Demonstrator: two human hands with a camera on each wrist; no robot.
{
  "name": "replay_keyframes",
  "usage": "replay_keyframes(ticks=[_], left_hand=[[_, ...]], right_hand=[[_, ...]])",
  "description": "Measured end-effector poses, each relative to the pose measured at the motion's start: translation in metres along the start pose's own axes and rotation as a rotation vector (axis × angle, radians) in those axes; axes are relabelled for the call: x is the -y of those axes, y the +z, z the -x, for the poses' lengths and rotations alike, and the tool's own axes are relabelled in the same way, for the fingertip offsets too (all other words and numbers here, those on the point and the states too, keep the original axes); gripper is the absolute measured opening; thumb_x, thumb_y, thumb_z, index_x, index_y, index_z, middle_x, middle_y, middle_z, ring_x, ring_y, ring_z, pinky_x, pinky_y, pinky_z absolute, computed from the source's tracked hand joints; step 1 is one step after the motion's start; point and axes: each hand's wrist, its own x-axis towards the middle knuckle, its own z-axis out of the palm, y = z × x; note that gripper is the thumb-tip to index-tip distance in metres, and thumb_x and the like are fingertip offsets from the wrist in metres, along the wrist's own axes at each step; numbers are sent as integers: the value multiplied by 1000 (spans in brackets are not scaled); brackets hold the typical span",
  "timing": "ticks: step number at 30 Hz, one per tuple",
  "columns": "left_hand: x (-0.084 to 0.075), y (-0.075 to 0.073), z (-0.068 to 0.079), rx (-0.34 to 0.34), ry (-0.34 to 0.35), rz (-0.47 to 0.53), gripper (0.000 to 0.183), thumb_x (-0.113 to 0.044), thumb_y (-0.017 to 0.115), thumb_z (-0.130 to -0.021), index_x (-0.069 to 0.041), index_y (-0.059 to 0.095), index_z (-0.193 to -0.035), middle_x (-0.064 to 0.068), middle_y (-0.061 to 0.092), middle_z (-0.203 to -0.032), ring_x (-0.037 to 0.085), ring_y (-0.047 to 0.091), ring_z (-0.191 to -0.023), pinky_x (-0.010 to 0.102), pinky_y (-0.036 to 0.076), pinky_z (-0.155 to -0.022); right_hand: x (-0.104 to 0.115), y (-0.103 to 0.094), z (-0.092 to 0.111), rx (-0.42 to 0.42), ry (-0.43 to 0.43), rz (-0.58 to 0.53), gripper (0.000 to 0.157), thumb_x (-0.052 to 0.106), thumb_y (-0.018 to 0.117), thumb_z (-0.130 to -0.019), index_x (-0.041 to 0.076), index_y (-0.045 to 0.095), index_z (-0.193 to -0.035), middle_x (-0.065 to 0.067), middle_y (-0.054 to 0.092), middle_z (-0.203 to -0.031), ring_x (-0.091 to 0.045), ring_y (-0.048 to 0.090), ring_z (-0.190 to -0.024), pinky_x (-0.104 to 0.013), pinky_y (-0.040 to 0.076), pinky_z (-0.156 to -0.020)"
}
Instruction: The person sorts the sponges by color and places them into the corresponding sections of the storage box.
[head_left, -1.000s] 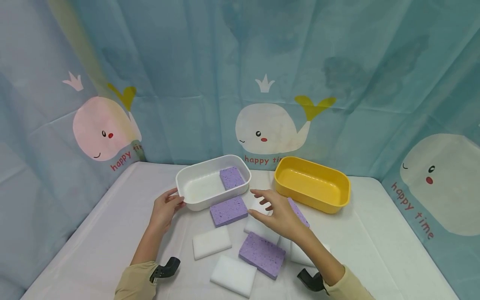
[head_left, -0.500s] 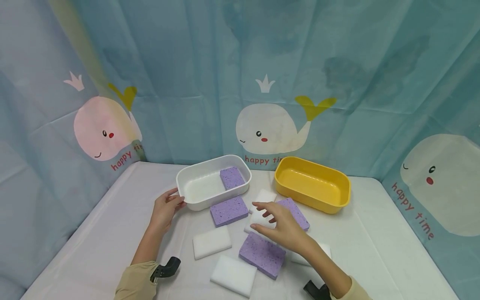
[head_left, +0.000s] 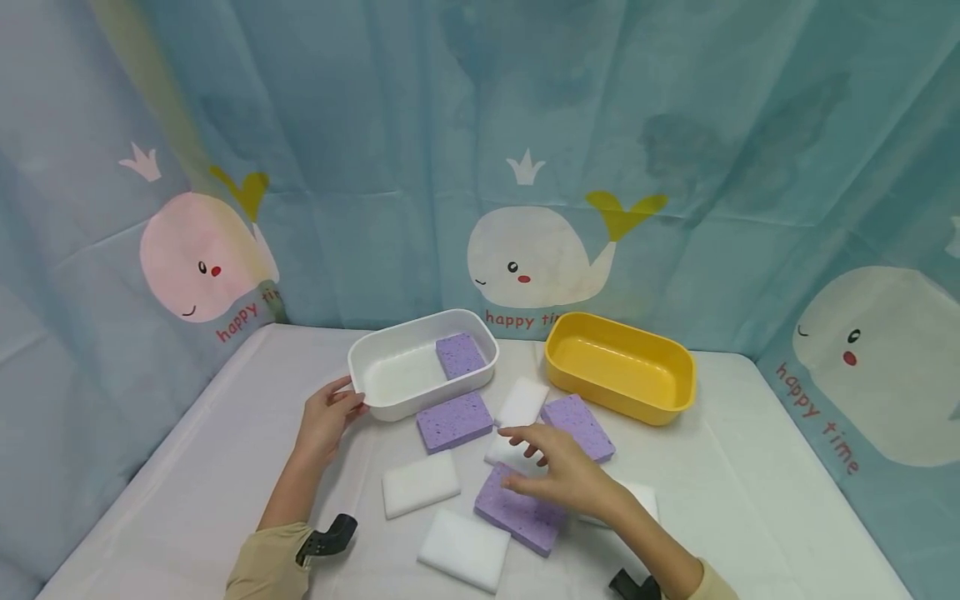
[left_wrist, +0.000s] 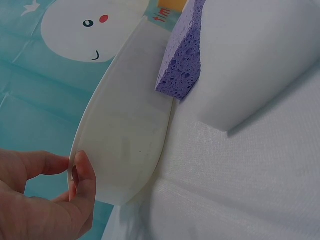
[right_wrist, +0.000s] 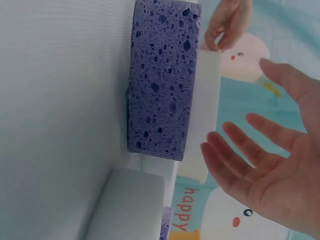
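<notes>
At its near left corner, the white tray point(head_left: 405, 400) has its rim pinched between the thumb and fingers of my left hand point(head_left: 326, 421); the left wrist view shows this grip on the tray wall point(left_wrist: 125, 135). One purple sponge point(head_left: 460, 356) lies inside that tray. My right hand point(head_left: 562, 471) hovers over the scattered sponges, fingers spread and holding nothing. Below it lies a purple sponge point(head_left: 517, 512), partly covered by the hand, and a white sponge point(head_left: 506, 452) shows just beyond the fingertips. In the right wrist view a purple sponge point(right_wrist: 162, 80) stands apart from the fingers.
A yellow tray point(head_left: 618, 375) stands at the back right. More purple sponges point(head_left: 453, 422) and several white sponges point(head_left: 422, 483) lie loose on the white tabletop point(head_left: 765, 500). A printed curtain point(head_left: 375, 250) hangs directly behind the table.
My right hand has moved back toward me and lower, uncovering a white sponge and a purple sponge near the yellow tray. The left hand stays on the white tray.
</notes>
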Motion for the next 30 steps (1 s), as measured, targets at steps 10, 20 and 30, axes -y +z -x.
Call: replay_keyframes(ticks=[10,20,30], left_hand=[[-1,0,0,-2,-11,-3,60,-4,56,-107,4,32,-162,20,57,-126,7,67,-93,14,58,-84],[0,-2,1,12,7,7,63,-2,57,-106,8,29,-161,12,59,-118,3,67,-88,14,58,-84],[-1,-1,1,7,2,-5,62,-4,56,-106,8,30,-161,14,59,-120,4,67,-89,13,58,-84]], right_hand=[[-7,5,2,107,33,31,65,31,90,-85,8,64,-141,-9,68,-122,-15,60,-93,-27,53,-78],[-10,6,4,178,58,33,72,33,94,-79,12,65,-141,-2,65,-121,-8,53,-90,-22,48,-77],[-9,6,5,250,47,97,90,41,99,-71,14,61,-148,0,60,-131,-9,54,-109,-30,51,-100]])
